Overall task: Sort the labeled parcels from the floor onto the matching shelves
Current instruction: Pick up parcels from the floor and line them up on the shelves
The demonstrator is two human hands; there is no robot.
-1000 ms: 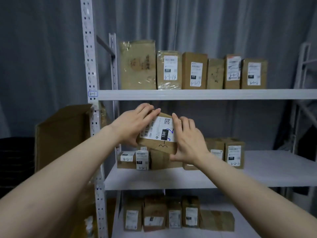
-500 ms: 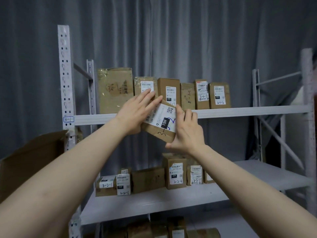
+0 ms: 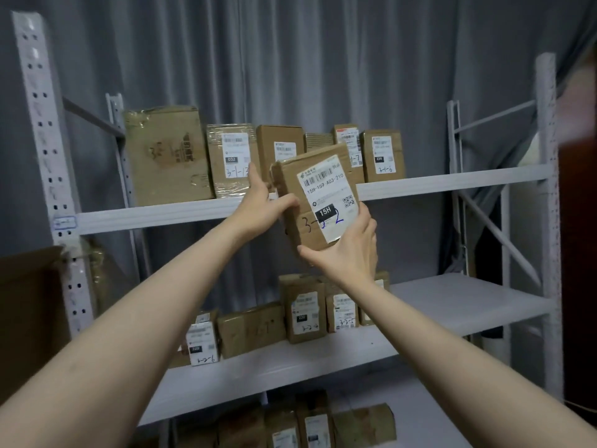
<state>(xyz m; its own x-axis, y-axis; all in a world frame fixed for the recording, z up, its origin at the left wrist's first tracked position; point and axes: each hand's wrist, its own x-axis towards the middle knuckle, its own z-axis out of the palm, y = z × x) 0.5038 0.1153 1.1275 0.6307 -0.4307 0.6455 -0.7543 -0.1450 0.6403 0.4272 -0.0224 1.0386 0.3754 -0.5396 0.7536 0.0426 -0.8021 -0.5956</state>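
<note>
Backdrop: grey pleated curtain [image 3: 290, 59] hangs behind everything I face.
Rack: white metal shelving rack [image 3: 48, 156] with perforated posts and three shelves in view; a small blue-outlined tag [image 3: 64, 222] sits on the left post at the height of the top shelf.
Parcel: brown cardboard parcel with a white shipping label [image 3: 316, 198], a black "15H" patch, a handwritten "3-" and a blue "2"; I hold it tilted in the air in front of the top shelf [image 3: 452, 182], overlapping the row of boxes there.
Left hand: my left hand [image 3: 261, 205] grips the parcel's left edge, thumb on the front face, fingers reaching behind.
Right hand: my right hand [image 3: 349, 250] cups the lower right corner, thumb under the bottom edge, fingers curled up the right side.
Top shelf: upright row of brown cardboard boxes [image 3: 164, 156], several with white labels and handwritten codes.
Middle shelf: white middle shelf [image 3: 452, 305] carries a smaller cluster of labelled cardboard parcels [image 3: 303, 308] towards its left.
Bottom shelf: more taped cardboard parcels [image 3: 323, 425], partly cut off.
Left edge: large open brown carton [image 3: 29, 302] beside the rack.
</note>
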